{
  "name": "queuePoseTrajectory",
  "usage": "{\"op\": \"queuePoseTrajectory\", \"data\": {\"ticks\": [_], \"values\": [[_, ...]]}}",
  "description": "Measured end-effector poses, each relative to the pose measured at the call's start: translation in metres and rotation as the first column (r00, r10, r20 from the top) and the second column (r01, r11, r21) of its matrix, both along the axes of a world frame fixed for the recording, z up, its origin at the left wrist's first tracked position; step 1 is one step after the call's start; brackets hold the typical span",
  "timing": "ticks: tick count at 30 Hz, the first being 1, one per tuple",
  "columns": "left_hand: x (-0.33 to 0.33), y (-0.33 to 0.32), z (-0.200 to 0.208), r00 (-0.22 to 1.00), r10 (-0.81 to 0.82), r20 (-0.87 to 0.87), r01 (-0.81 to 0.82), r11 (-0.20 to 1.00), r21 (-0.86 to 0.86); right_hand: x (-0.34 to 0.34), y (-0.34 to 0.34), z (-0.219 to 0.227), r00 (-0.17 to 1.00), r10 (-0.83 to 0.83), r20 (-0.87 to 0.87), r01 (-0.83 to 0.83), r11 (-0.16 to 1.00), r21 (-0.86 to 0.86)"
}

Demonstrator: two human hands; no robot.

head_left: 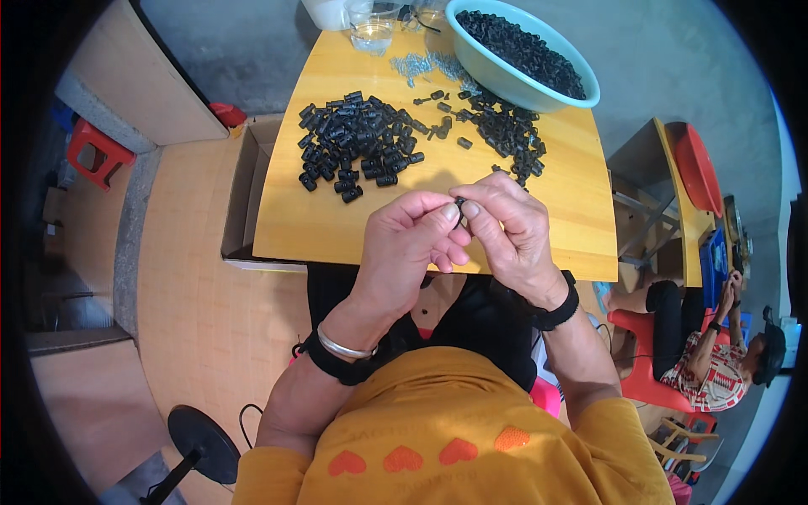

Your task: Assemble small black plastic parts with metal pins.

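Observation:
Near the front edge of the yellow wooden table (311, 227), my left hand (404, 244) and my right hand (512, 225) meet. A small black plastic cord lock (459, 204) is pinched between both thumbs and forefingers, mostly hidden by the fingertips. Beyond my left hand lies a heap of black cord locks (358, 139), barrel-shaped. To its right spreads a second heap of smaller black plastic parts (512, 135), with a few loose ones between the heaps. Small silvery springs (412, 66) lie scattered farther back.
A light blue basin (539, 103) full of black parts stands at the table's far right, beside a clear cup (372, 38) of liquid. A cardboard box (244, 202) adjoins the left edge. On the right, another person (711, 366) sits at a second table (677, 194).

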State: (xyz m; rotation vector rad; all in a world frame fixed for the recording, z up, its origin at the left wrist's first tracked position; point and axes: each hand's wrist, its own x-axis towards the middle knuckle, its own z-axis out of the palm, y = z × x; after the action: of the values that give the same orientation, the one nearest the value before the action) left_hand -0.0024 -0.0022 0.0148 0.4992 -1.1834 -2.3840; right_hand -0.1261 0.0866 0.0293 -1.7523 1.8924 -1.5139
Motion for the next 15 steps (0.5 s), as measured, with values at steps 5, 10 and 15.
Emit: {"op": "queuePoseTrajectory", "data": {"ticks": [5, 10, 15], "values": [[-0.002, -0.002, -0.001, 0.999, -0.022, 0.031, 0.022, 1.0, 0.006, -0.006, 0.003, -0.003, 0.998, 0.031, -0.062, -0.03, 0.999, 0.019], [-0.001, -0.007, -0.007, 0.998, -0.054, 0.038, 0.053, 0.998, 0.022, -0.001, 0.004, -0.002, 0.995, 0.073, -0.069, -0.066, 0.993, 0.097], [-0.001, -0.007, -0.009, 0.996, -0.08, 0.042, 0.073, 0.987, 0.142, 0.001, 0.001, -0.015, 0.967, -0.055, -0.249, 0.072, 0.996, 0.058]]}}
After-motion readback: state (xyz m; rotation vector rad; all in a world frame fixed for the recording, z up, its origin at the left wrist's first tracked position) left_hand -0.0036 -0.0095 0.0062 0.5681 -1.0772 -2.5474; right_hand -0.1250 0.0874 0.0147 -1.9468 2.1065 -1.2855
